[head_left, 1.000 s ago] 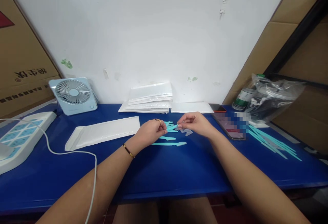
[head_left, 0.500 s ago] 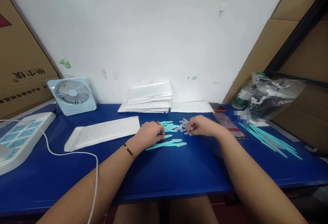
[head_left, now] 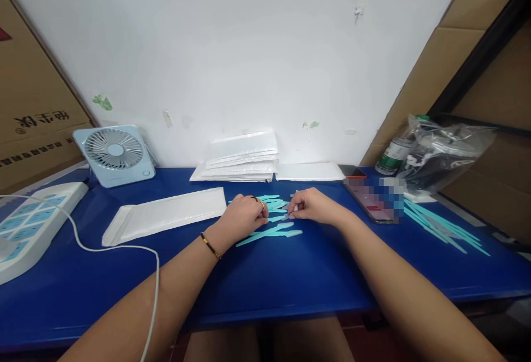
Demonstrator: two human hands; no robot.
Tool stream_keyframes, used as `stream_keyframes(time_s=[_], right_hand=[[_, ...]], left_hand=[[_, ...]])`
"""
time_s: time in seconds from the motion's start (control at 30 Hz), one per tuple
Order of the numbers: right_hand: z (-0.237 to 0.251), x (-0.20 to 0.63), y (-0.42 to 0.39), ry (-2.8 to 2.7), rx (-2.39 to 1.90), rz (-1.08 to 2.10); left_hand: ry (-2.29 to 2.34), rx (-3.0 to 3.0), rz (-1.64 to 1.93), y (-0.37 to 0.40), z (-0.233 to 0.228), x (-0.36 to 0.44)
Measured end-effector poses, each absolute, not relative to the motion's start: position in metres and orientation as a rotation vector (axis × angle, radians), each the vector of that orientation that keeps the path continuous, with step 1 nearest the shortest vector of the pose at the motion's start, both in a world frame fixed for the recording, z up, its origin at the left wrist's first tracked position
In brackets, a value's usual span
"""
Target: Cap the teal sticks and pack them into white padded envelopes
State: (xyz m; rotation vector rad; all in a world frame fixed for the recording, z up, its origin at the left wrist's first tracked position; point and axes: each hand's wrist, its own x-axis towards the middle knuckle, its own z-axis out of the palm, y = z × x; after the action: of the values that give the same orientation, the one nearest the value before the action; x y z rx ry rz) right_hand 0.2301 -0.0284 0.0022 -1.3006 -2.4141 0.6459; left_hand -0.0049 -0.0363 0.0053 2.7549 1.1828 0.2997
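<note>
My left hand point(head_left: 245, 215) lies curled over the left end of a bunch of turquoise eyebrow razors point(head_left: 276, 203), its fingers closed on them. Their slim ends fan out to the right from under my fingers. A few more turquoise razors point(head_left: 269, 234) lie crossed just in front of it. My right hand point(head_left: 313, 205) is closed, fingertips down, on small translucent caps point(head_left: 296, 208) at the right end of the bunch. The hand hides most of these caps. Both hands are close together, with the razors between them.
A white padded envelope point(head_left: 166, 214) lies left; a stack of envelopes point(head_left: 243, 157) and another envelope point(head_left: 309, 172) are by the wall. Further around are a fan point(head_left: 115, 152), power strip point(head_left: 41, 224), cable point(head_left: 156, 290), phone point(head_left: 369, 202), more turquoise razors point(head_left: 443, 226), and a bagged item point(head_left: 440, 157).
My right hand has moved a little left, towards the turquoise razors, and now covers most of the translucent caps. My left hand has stayed nearly in place.
</note>
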Motion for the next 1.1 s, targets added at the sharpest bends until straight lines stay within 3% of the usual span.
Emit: stream_keyframes(time_s=[0.27,0.43,0.6,0.83,1.1], right_hand=[[0.008,0.222,-0.035,-2.401,-1.282,0.793],[0.02,0.257,-0.029,-2.187,-1.466,0.567],[0.019,0.263,-0.028,-2.33,-1.547,0.522],[0.007,0.244,-0.025,-2.49,-1.478,0.275],[0.016,0.248,-0.029,-1.93,-1.225,0.891]], left_hand=[[1.154,2.677,0.314,-0.035,0.002,0.0],[1.372,2.672,0.451,-0.028,0.006,-0.014],[1.423,2.671,0.315,-0.025,0.009,-0.017],[1.42,2.637,0.453,-0.027,0.013,-0.017],[1.299,2.369,0.601,-0.028,0.01,-0.021]])
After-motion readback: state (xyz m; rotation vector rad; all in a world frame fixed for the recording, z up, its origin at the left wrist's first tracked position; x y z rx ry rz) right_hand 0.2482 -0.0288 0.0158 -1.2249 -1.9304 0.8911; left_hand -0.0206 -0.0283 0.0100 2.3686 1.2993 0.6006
